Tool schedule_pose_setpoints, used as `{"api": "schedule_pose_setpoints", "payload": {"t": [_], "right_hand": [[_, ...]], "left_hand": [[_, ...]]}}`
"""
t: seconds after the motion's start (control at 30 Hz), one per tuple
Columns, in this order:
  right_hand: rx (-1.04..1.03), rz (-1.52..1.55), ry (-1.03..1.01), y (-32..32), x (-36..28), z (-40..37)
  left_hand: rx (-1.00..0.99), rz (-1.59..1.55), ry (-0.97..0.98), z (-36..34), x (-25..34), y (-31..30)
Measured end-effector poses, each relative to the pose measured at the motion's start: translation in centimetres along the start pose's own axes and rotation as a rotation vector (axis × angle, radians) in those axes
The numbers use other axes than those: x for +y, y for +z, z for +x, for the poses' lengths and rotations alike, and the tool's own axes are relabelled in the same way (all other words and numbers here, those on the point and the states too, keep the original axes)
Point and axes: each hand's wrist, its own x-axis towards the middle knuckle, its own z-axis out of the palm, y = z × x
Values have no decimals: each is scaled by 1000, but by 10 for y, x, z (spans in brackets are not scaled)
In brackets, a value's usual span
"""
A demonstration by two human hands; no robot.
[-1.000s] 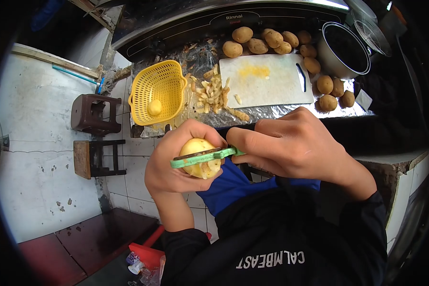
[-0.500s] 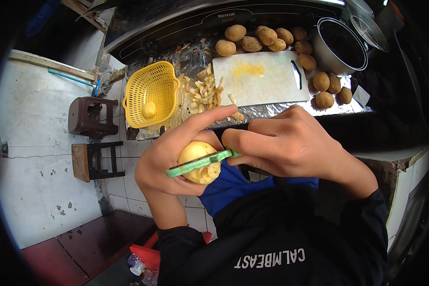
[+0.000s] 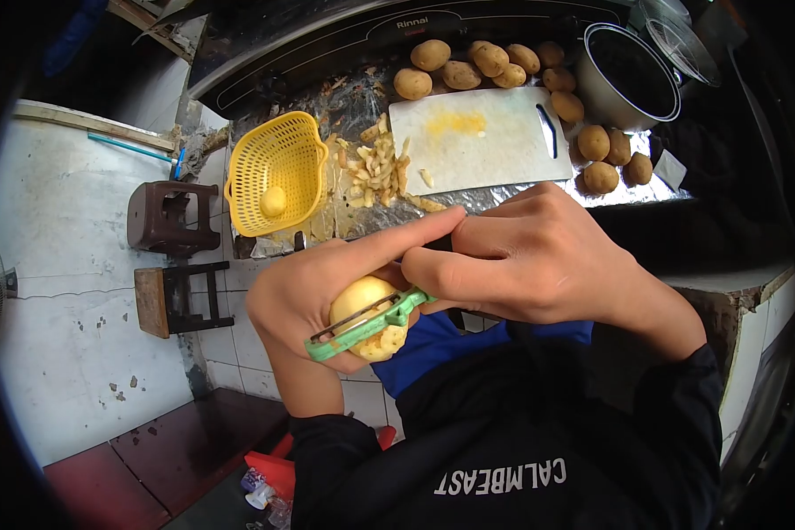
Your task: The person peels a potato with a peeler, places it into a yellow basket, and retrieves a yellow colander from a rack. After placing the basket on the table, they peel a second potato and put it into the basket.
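Observation:
A mostly peeled, pale yellow potato rests in my left hand, whose fingers curl around it. Its lower end still shows rough patches of skin. My right hand grips the handle end of a green peeler, and the peeler's blade lies across the face of the potato. Both hands are close together in front of the counter edge, the left index finger stretched towards the right hand. The left fingers behind the potato are partly hidden.
Beyond my hands lie a white cutting board, a heap of peelings and a yellow basket holding a peeled potato. Several unpeeled potatoes surround the board. A metal pot stands at the right; stools are at the left.
The peeler has tilted and shifted slightly on the potato, showing more of its blade slot. My left index finger has moved right, closer to my right hand. The view has shifted a little.

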Motion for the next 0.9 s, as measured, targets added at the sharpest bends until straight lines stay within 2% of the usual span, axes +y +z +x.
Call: {"api": "schedule_pose_setpoints", "payload": {"t": [0.1,0.13,0.2,0.33,0.4,0.43,0.47,0.53,0.57,0.7,0.8,0.87,0.9], "right_hand": [[-2,-61,-25,-1,2,2],[4,-88,-29,-1,2,2],[3,-111,-38,0,7,2],[17,-50,-13,4,16,1],[42,-68,1,6,15,0],[52,-81,53,7,14,0],[63,-92,107,8,12,0],[63,-74,120,6,11,0],[62,-65,138,5,8,-1],[19,-57,162,-3,4,-1],[10,-65,191,-7,0,-2],[23,-79,214,-5,-2,-2],[36,-92,237,-4,-2,-2]], "left_hand": [[-70,-228,-156,2,2,-5],[-69,-227,-154,4,-3,-7],[-234,-308,103,11,-17,-15],[-212,-307,-25,13,-21,-17],[-34,-216,141,14,-27,-13],[51,-218,160,15,-28,-7],[51,-214,160,15,-27,-3],[176,-39,185,14,-26,3],[234,-46,180,14,-25,9],[298,-88,209,13,-29,16],[307,66,280,15,-27,18],[448,130,245,15,-27,24],[448,135,247,16,-27,28]]}}
